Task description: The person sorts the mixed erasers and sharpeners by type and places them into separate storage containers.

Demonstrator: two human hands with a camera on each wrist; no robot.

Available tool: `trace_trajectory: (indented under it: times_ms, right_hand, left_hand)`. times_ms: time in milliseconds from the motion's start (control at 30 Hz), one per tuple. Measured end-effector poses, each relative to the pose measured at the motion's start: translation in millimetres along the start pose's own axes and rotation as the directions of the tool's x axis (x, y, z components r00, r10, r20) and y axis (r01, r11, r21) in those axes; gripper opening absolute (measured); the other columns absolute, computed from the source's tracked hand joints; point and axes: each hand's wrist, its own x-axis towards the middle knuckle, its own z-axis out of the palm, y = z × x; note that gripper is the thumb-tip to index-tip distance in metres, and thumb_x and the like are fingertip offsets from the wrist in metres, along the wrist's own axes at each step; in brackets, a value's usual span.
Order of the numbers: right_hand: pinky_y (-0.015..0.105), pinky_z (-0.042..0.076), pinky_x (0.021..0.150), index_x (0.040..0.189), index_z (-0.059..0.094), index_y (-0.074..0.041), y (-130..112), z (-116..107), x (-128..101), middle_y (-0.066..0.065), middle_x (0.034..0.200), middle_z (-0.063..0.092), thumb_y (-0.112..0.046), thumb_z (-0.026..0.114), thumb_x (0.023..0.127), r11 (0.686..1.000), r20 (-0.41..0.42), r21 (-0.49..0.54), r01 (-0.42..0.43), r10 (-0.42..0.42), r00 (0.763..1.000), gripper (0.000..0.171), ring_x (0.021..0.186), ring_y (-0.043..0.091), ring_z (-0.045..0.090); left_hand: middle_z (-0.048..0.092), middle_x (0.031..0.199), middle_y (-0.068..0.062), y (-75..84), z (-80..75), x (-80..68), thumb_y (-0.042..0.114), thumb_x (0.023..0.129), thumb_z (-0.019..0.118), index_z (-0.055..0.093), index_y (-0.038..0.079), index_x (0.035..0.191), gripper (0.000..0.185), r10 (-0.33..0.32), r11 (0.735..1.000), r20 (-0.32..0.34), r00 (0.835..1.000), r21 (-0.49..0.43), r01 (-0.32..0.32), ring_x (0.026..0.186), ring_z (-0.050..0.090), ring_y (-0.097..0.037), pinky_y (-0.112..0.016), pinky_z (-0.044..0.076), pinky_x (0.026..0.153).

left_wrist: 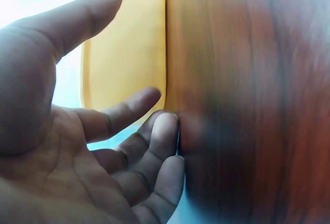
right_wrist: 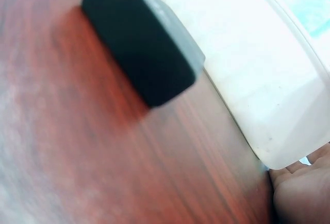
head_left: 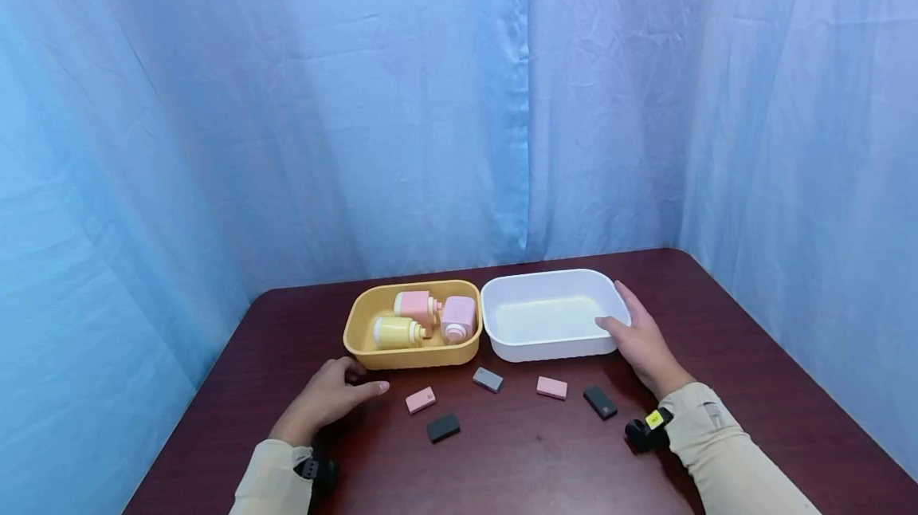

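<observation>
pale blue curtains close in a dark reddish wooden counter [head_left: 717, 355] on three sides. at its middle sit two shallow tubs side by side, rims nearly touching: a white tub [head_left: 548, 316], holding nothing that shows, and just left of it a yellow tub [head_left: 358, 332] holding three small bottles lying on their sides, two pink [head_left: 416, 304] [head_left: 459, 317] and one yellow [head_left: 397, 332]. the right hand [head_left: 641, 340] rests against the white tub's right end, thumb hooked over the rim and fingers lying straight along the outer wall, as if steadying it. the left hand [head_left: 330, 395] lies palm down on the counter just in front of the yellow tub's near left corner, fingers loosely spread and gripping nothing; its wrist view shows fingertips [left_wrist: 165, 126] touching the wood beside the yellow wall. in front of the white tub five small flat blocks lie scattered, apart from each other: two pink [head_left: 420, 399] [head_left: 551, 387], one grey [head_left: 488, 379], two black [head_left: 443, 426] [head_left: 599, 402].
</observation>
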Motion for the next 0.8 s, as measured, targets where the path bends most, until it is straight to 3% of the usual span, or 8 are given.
trace_trajectory:
  times_ms: [333, 500, 800]
  right_hand:
    - [0.063, 0.021, 0.123, 0.168, 0.006, -0.021, -1.1, -0.1, 0.8, 0.013, 0.174, 0.01, -0.018, 0.062, 0.101, 1.0, 0.004, 0.017, -0.021, 0.021, 1.0, 0.088, 0.157, 0.039, 0.016]
    - [0.063, 0.021, 0.124, 0.168, 0.005, -0.022, -1.2, 0.4, 1.1, 0.013, 0.174, 0.01, -0.018, 0.063, 0.101, 0.999, 0.001, 0.027, -0.025, 0.025, 1.0, 0.089, 0.158, 0.038, 0.015]
    - [0.064, 0.021, 0.123, 0.168, 0.005, -0.023, -1.7, 0.2, 0.4, 0.012, 0.174, 0.01, -0.02, 0.064, 0.101, 1.0, 0.001, 0.014, -0.025, 0.025, 1.0, 0.089, 0.157, 0.039, 0.016]
  left_hand:
    - [0.068, 0.103, -0.004, 26.5, 17.1, -11.8, 0.035, 0.078, 0.09, 0.071, 0.008, 0.105, 0.042, 0.085, 0.996, 0.092, 0.992, -0.032, -0.082, 0.094, 0.062, -0.018, -0.042, 0.053, 0.085]
    - [0.066, 0.099, -0.002, 34.7, 24.9, -13.8, 0.034, 0.076, 0.092, 0.071, 0.011, 0.102, 0.041, 0.121, 0.992, 0.129, 0.984, 0.005, -0.123, 0.091, 0.06, -0.016, -0.039, 0.052, 0.082]
    - [0.065, 0.088, 0.0, 41.5, 29.7, -17.3, 0.026, 0.076, 0.093, 0.071, 0.013, 0.089, 0.029, 0.15, 0.986, 0.128, 0.98, 0.048, -0.157, 0.078, 0.057, -0.014, -0.034, 0.05, 0.071]
